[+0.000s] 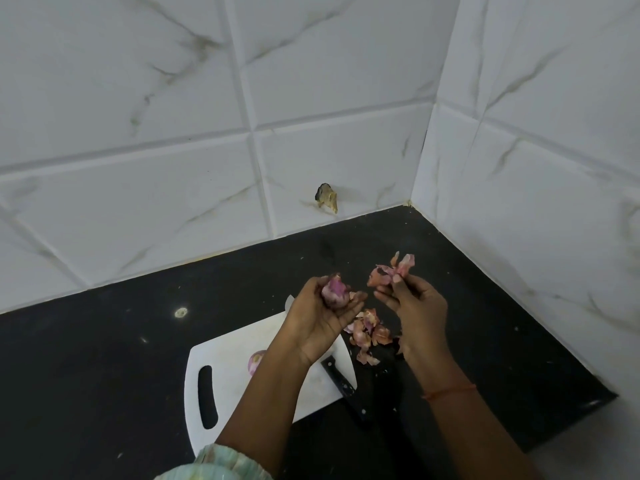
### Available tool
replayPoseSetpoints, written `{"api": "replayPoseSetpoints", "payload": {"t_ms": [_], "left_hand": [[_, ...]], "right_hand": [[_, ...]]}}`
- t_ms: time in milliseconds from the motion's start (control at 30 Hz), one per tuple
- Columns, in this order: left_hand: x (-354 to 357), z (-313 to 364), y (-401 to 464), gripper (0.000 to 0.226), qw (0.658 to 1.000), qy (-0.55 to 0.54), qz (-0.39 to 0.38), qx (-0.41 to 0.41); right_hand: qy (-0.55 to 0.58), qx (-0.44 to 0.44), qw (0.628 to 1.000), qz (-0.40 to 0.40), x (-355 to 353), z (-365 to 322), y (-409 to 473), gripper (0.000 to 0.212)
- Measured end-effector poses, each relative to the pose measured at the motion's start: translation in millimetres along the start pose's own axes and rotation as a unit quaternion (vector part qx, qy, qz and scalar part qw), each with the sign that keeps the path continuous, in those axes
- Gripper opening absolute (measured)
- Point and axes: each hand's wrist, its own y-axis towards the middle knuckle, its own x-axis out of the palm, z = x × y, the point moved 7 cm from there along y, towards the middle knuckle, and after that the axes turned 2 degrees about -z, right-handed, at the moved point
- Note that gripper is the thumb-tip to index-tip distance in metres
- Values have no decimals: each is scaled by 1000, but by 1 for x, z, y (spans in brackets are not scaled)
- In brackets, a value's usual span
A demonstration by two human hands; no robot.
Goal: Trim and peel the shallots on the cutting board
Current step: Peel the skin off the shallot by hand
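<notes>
Left hand (pixel 323 311) raised above the far end of the white cutting board (pixel 235 368), fingers curled round a partly peeled shallot (pixel 334 292), purple flesh showing at the top, a shred of skin hanging off its right side. Right hand (pixel 412 303) up beside it, apart from the left, thumb and fingertips pinching a torn clump of papery skin (pixel 393 270) over the black counter (pixel 104 341) near the back right corner. Second shallot (pixel 255 361) lying on the board, half hidden behind the left forearm, so how far peeled, cannot tell. Heap of loose peels (pixel 367 332) on the counter just off the board's right edge. Black-handled knife (pixel 341 379) resting across the board's right edge, handle poking off over the counter, blade hidden under the left wrist. Likely trouble from here: a forearm dropping blind onto that hidden blade, or nudging the overhanging handle and sending the knife off the board; the shallot slipping from a slick palm if the grip loosens and rolling toward the counter's near edge; the pinched skin scattering if let go from height, not onto the heap; the leftover shred missed and staying on the bulb
</notes>
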Motion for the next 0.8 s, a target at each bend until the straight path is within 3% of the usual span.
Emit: {"api": "replayPoseSetpoints", "payload": {"t_ms": [100, 167, 233, 333, 433, 633, 800], "left_hand": [[1, -3, 1, 29, 1000, 26, -17, -3], [5, -2, 0, 34, 998, 54, -20, 17], [7, -1, 0, 44, 995, 91, -16, 36], [12, -2, 0, 53, 990, 135, -12, 48], [16, -2, -2, 44, 988, 132, -6, 76], [27, -7, -10, 27, 976, 168, 0, 141], [29, -13, -9, 34, 975, 176, -7, 135]], "right_hand": [[-141, -14, 988, -59, 1, 4, 8, 26], [-306, -50, 945, -102, 6, 2, 8, 40], [-365, -111, 916, -122, 15, -8, 0, 46], [-321, -165, 915, -178, 31, -17, -19, 46], [-294, -181, 912, -221, 42, -17, -30, 45], [-271, -240, 917, -166, 40, -24, -35, 25], [-279, -260, 913, -145, 39, -33, -33, 20]]}}
